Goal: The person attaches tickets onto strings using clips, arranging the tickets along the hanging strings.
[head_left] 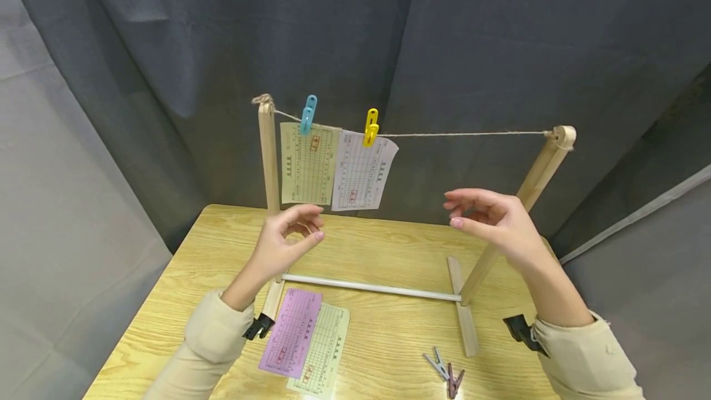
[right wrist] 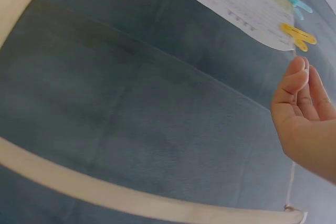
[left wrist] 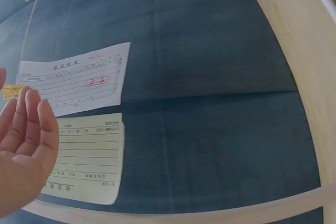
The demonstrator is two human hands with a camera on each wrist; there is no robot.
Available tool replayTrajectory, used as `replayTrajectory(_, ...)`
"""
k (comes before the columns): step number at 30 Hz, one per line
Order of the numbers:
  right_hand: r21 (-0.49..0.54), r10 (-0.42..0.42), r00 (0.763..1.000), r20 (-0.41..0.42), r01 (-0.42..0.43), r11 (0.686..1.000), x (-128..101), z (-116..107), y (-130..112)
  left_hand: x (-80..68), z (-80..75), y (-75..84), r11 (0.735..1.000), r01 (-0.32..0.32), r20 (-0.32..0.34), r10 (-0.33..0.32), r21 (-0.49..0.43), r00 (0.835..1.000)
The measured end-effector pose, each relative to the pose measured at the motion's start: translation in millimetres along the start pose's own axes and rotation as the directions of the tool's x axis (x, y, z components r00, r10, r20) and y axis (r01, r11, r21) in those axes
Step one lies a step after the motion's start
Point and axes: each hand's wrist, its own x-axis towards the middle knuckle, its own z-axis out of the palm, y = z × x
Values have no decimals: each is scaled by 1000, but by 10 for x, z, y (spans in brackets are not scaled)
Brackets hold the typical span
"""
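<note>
Two slips (head_left: 333, 168) hang; two lie flat (head_left: 305, 338).

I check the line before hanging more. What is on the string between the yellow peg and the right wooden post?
Nothing. In the head view the string runs bare from the yellow peg to the right post.

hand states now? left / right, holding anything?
Left hand: open, fingers loosely curled, holding nothing.
Right hand: open, fingers relaxed, holding nothing.
</note>
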Motion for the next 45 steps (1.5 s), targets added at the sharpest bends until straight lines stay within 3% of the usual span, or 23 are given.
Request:
replayTrajectory(5,5,25,999,30,-25,1000,-134,-12,156,-77,-3,-55,999,53,54,-53,10,997)
replayTrajectory(15,-52,62,997,51,-59,997,-363,-49,458,-234,14,-212,995,99,162,-100,14,982)
replayTrajectory(23,-18,98,992,78,-96,995,-548,-66,691,-382,57,-398,979,197,252,-202,46,946)
replayTrajectory(37,112,166,978,127,-180,977,-912,-74,1096,-659,138,-721,961,262,319,-277,91,906)
replayTrajectory(40,137,188,972,140,-207,969,-1008,-80,1190,-709,158,-749,951,287,322,-310,119,894)
replayTrajectory(45,120,263,954,145,-281,952,-1190,-95,1357,-730,170,-623,943,306,352,-334,135,874)
